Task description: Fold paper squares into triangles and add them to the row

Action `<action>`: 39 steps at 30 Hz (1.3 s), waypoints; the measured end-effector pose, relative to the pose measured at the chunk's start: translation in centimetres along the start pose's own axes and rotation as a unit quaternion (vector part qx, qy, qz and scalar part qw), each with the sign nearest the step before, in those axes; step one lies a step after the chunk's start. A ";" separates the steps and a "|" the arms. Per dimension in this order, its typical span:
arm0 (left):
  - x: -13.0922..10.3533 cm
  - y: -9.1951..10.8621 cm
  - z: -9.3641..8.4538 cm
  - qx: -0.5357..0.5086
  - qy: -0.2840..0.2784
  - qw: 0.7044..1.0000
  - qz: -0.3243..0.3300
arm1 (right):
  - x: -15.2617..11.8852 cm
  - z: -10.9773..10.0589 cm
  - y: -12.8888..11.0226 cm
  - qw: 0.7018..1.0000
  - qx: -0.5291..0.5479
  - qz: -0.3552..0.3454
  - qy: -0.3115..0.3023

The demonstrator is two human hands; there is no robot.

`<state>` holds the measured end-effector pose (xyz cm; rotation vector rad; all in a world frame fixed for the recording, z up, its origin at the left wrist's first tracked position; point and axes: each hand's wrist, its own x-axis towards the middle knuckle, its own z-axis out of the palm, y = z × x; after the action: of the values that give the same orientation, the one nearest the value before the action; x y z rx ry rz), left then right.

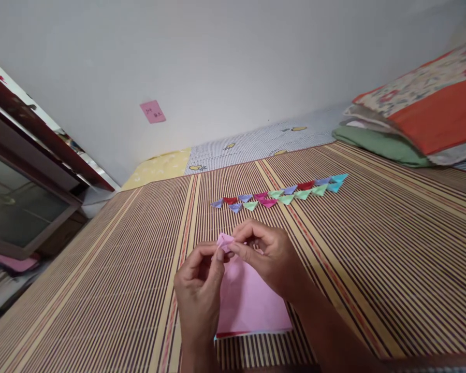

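Note:
A small folded piece of pink paper (224, 240) is pinched between both hands. My left hand (200, 285) grips its left side with thumb and forefinger. On the opposite side, my right hand (270, 254) holds it between thumb and fingers. Beneath the hands lies a stack of square paper sheets (256, 305), pink on top, with red and light blue edges showing at the front. Beyond the hands, several small folded paper triangles (268, 202) in purple, red, green, magenta and blue stand in two rows.
A striped bamboo mat (140, 269) covers the surface. Folded bedding and a pillow (438, 114) are piled at the back right. A pink note (153, 111) is stuck on the wall. To the left stands a dark cabinet with a glass panel (19, 202).

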<state>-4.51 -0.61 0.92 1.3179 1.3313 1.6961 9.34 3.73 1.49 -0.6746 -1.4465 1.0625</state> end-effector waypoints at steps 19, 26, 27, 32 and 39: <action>-0.1 -0.2 0.6 -0.053 0.002 0.996 -0.066 | 0.0 0.0 1.2 0.997 0.011 0.077 -0.012; 0.0 -0.5 0.7 -0.082 -0.016 0.992 -0.094 | 0.2 -0.2 1.1 0.997 0.056 0.057 -0.022; 0.0 -0.6 0.7 -0.095 -0.029 0.989 -0.108 | 0.2 -0.2 1.1 0.996 0.063 0.057 -0.015; 0.2 -1.2 0.4 -0.133 -0.083 0.981 -0.116 | 0.2 -0.3 1.3 0.995 0.084 0.057 -0.002; -0.1 -0.4 0.2 0.016 -0.054 0.997 -0.048 | 0.2 -0.7 1.3 1.000 0.006 0.023 -0.003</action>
<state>-4.39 -0.48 0.49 1.3232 1.3421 1.5235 9.73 4.61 0.38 -0.6990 -1.4347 1.1079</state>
